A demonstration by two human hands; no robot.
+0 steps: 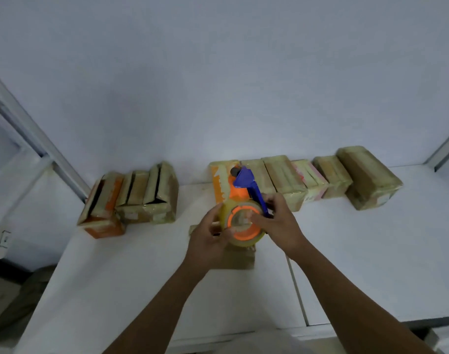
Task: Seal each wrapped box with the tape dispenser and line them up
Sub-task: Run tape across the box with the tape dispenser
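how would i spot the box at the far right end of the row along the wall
Start at the white table and follow the long row of wrapped boxes against the back wall, running right from the blue tape dispenser. The last box on the right is the one. It is plain tan under glossy tape, looks bulkier than its neighbours, and sits turned at an angle.

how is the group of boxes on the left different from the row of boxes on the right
The left group holds about three boxes; the right row about six. The left group shows dark open gaps along its tops; the right row's tops look closed and taped. Both stand against the wall on the white table, wrapped in yellowish tape.
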